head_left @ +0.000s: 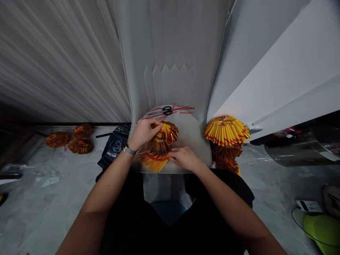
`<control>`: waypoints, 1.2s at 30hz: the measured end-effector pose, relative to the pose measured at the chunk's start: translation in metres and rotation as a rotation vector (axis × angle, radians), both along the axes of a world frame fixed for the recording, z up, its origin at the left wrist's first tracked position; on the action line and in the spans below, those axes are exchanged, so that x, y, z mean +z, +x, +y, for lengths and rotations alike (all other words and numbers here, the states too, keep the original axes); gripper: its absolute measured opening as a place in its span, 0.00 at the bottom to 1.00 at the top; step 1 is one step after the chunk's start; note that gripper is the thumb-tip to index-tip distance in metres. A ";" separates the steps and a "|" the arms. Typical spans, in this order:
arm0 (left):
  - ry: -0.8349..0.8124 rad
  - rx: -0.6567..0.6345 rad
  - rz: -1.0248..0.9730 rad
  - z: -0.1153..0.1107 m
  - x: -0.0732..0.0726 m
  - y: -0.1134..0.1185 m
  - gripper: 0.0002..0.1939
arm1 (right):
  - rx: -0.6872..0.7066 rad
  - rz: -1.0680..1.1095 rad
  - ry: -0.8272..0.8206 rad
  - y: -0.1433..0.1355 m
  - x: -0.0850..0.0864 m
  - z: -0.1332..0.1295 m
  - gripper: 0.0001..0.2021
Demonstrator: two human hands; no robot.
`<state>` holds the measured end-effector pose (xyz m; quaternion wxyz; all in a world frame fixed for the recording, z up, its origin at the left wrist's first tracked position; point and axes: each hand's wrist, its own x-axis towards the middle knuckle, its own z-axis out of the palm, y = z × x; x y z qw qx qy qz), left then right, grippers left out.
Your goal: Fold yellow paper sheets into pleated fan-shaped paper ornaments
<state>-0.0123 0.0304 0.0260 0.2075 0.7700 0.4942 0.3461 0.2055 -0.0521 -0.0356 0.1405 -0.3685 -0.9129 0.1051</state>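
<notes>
Folded fan (158, 150): pt. hidden behind L fingers (153, 132)
R fingers (176, 154): exact grip too small to tell
Fan stack (225, 131): lower pt. mostly under top 1, count unclear
Black bag (114, 141): lettering too blurry to read
Chair (172, 39): backrest cut off at top
Green item (322, 228): cut by R edge

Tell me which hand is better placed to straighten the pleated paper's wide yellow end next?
Probably the right hand: its fingers are at the edge of that wide end. The left hand seems busy pinching the pleated paper higher up.
</notes>
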 end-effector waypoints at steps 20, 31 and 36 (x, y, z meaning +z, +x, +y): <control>-0.072 0.090 -0.140 0.010 -0.015 -0.012 0.11 | -0.004 0.067 0.463 -0.039 0.005 0.021 0.10; -0.012 0.041 -0.115 0.002 -0.009 0.000 0.09 | -0.438 -0.004 0.229 -0.023 0.014 0.044 0.15; 0.006 0.036 -0.068 0.003 -0.007 -0.006 0.10 | -0.420 0.169 0.277 -0.025 0.005 0.050 0.12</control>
